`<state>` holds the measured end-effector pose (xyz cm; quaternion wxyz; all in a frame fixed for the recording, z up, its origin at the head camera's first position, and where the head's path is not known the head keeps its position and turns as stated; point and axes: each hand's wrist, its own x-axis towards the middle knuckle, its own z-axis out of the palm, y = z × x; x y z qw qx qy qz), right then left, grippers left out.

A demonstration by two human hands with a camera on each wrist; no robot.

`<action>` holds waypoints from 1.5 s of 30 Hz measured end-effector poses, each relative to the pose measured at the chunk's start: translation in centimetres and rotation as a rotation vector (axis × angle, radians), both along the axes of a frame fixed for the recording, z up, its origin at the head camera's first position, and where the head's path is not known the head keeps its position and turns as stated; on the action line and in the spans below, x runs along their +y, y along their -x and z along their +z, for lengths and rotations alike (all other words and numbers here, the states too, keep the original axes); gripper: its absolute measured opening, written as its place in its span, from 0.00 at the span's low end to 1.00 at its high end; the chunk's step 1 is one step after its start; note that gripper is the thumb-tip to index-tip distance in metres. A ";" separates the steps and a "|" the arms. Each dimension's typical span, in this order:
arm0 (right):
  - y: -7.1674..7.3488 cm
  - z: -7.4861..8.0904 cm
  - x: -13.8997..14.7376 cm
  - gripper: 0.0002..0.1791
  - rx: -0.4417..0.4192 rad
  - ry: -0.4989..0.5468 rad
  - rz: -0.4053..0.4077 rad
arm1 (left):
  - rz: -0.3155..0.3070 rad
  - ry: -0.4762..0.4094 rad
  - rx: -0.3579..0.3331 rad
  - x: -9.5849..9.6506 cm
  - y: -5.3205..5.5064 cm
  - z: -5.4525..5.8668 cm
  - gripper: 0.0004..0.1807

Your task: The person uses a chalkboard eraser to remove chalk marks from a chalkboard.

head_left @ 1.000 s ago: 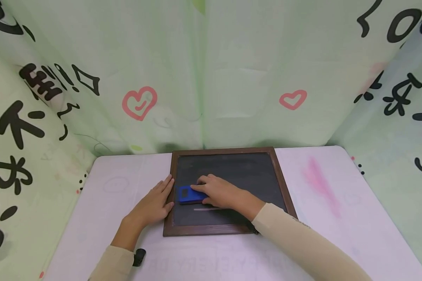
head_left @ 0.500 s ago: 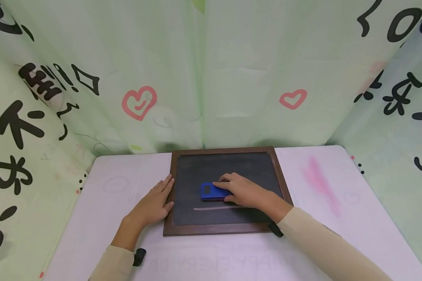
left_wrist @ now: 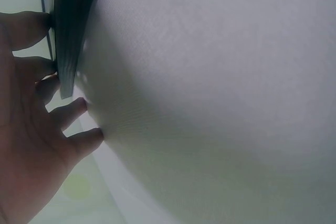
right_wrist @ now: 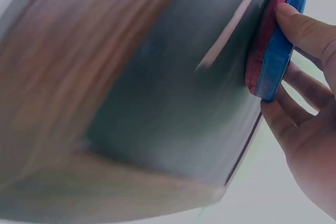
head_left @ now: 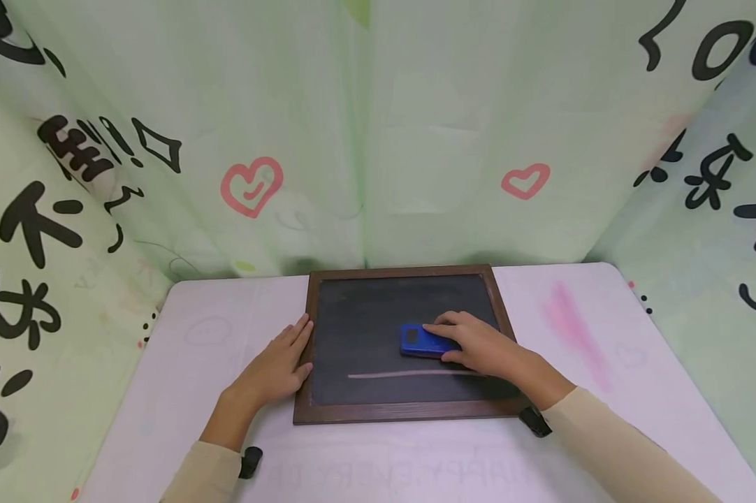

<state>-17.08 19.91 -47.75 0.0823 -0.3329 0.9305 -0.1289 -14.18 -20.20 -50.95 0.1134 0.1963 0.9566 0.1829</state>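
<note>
The right hand [head_left: 483, 347] grips the eraser [head_left: 419, 342], which juts leftward from it, roughly parallel to the chalk line [head_left: 403, 374] just nearer the person, while the left hand [head_left: 274, 367], fingers straight, touches the board [head_left: 359, 307].

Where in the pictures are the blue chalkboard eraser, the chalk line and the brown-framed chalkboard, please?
Blue chalkboard eraser [right_wrist: 280, 56], right wrist view: side of its blue casing.
Chalk line [head_left: 409, 374], head view: middle of the stroke.
Brown-framed chalkboard [head_left: 365, 328], head view: bare dark surface.
</note>
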 end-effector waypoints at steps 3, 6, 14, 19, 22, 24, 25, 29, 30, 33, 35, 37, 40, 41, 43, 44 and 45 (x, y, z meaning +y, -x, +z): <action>-0.3 0.0 1.2 0.35 0.014 0.017 -0.015 | 0.000 -0.007 0.001 -0.1 0.0 0.0 0.42; -0.6 0.1 2.2 0.35 0.022 0.027 -0.045 | 0.000 -0.010 0.001 -0.1 0.0 -0.1 0.42; -1.7 0.3 4.7 0.35 0.050 0.029 -0.119 | -0.002 -0.008 0.001 -0.1 0.1 -0.2 0.42; -2.5 0.1 5.9 0.35 0.052 0.037 -0.160 | -0.003 -0.007 -0.001 -0.1 0.1 -0.2 0.42; -2.8 0.0 6.1 0.35 0.053 0.043 -0.173 | 0.001 -0.001 0.000 -0.1 0.0 -0.1 0.41; -3.0 -0.1 6.1 0.35 0.061 0.043 -0.177 | 0.002 0.004 0.000 -0.1 -0.1 -0.2 0.41; -3.1 -0.1 6.0 0.35 0.065 0.044 -0.178 | 0.004 0.006 -0.002 -0.1 -0.1 -0.2 0.41; -3.5 -0.1 5.9 0.35 0.077 0.047 -0.189 | 0.007 0.011 -0.001 -0.1 0.0 -0.2 0.42; -3.5 -0.1 5.9 0.35 0.078 0.051 -0.193 | 0.006 0.008 0.002 -0.1 0.0 -0.3 0.42; -3.8 -0.2 5.9 0.36 0.085 0.060 -0.193 | 0.009 0.009 0.008 0.0 0.0 -0.3 0.42; -4.1 -0.3 5.9 0.36 0.092 0.067 -0.190 | 0.007 0.010 0.019 0.0 0.0 -0.4 0.42; -4.3 -0.5 6.0 0.36 0.102 0.067 -0.188 | 0.004 0.009 0.025 0.0 0.0 -0.4 0.42; -4.8 -0.7 6.0 0.36 0.113 0.066 -0.189 | 0.007 0.009 0.023 -0.1 0.0 -0.4 0.42; -4.9 -0.8 6.0 0.36 0.116 0.065 -0.190 | 0.005 0.006 0.025 -0.1 0.0 -0.3 0.42; -5.1 -1.0 6.0 0.36 0.117 0.066 -0.189 | 0.005 0.005 0.023 -0.1 0.0 -0.3 0.42; -5.1 -1.0 5.9 0.37 0.116 0.067 -0.188 | 0.005 0.007 0.020 -0.1 0.0 -0.3 0.42; -5.2 -1.1 5.9 0.37 0.115 0.067 -0.187 | 0.005 0.011 0.018 -0.1 0.0 -0.3 0.42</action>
